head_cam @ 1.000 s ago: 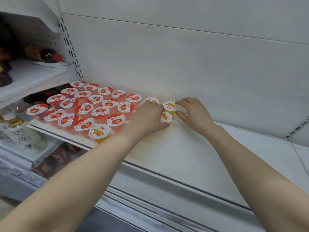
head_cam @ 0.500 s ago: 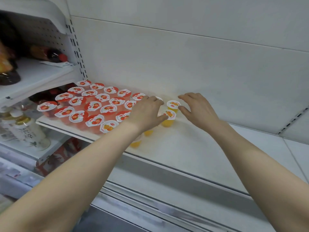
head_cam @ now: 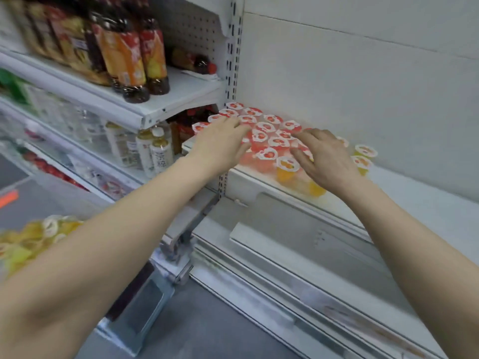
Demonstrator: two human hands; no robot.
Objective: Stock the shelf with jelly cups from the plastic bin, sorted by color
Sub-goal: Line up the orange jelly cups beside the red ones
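Half a sec ago both hands are at the orange cups, right of the red block; now I see them over the red jelly cups [head_cam: 269,126] themselves. L hand [head_cam: 221,145] lies across the block's left side, fingers [head_cam: 237,125] straight and close together, flat on the lids, gripping nothing. R hand [head_cam: 328,158] covers the block's right front corner, fingers [head_cam: 302,137] spread and a bit bent, tips on the lids, also holding nothing. The orange jelly cups [head_cam: 365,151] sit apart from the fingers: two near the back wall to the right of R hand, one at the front of the shelf [head_cam: 440,203] just left of the R thumb, one peeking out under the R wrist. View has swung left vs. before: the bin [head_cam: 23,252] w/ yellow & orange cups shows at lower left, blurred, and drink bottles [head_cam: 129,50] stand on the next unit, upper left.
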